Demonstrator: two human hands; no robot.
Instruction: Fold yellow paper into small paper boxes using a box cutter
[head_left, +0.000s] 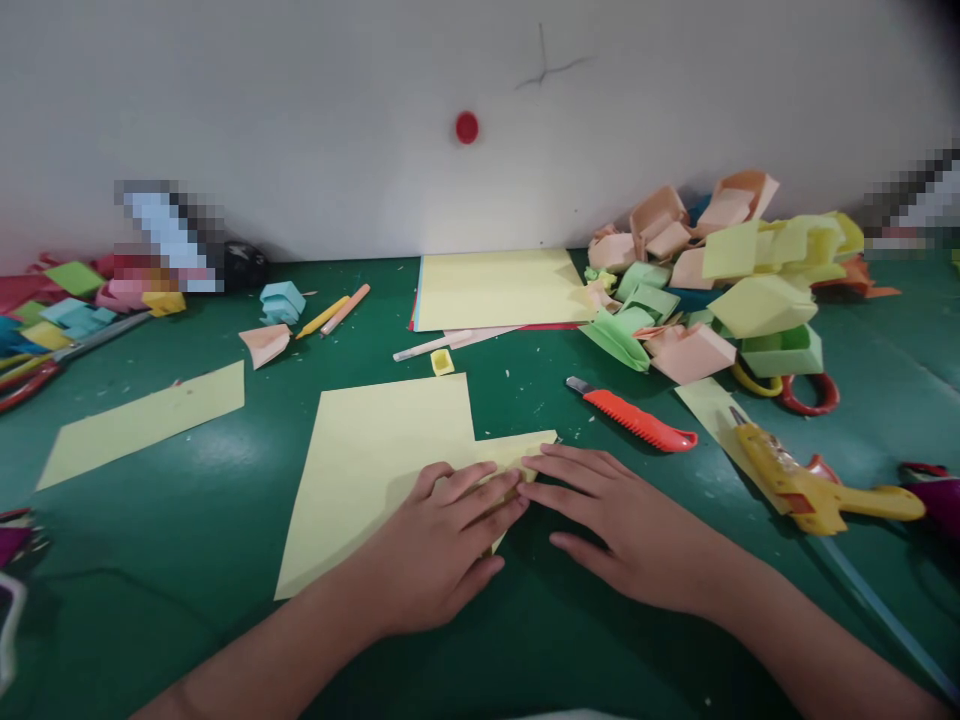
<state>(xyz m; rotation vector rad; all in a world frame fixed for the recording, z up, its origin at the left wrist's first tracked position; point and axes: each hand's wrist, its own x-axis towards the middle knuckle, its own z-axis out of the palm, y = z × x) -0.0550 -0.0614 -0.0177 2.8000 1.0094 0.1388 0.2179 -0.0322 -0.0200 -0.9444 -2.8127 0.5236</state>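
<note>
A pale yellow paper sheet (375, 450) lies flat on the green table (150, 560), with its right part folded into a narrow flap. My left hand (442, 545) presses down on the sheet's lower right, fingers spread toward the fold. My right hand (607, 515) lies flat beside it, its fingertips touching the folded edge of the yellow paper. Neither hand holds anything up. An orange box cutter (637, 418) rests just beyond my right hand.
A yellow glue gun (810, 485) lies at right. A heap of folded paper boxes (720, 290) and scissors (795, 390) sit at the back right. A stack of yellow sheets (499, 288) lies against the wall. A yellow strip (142, 420) lies left; more paper shapes (67, 310) at far left.
</note>
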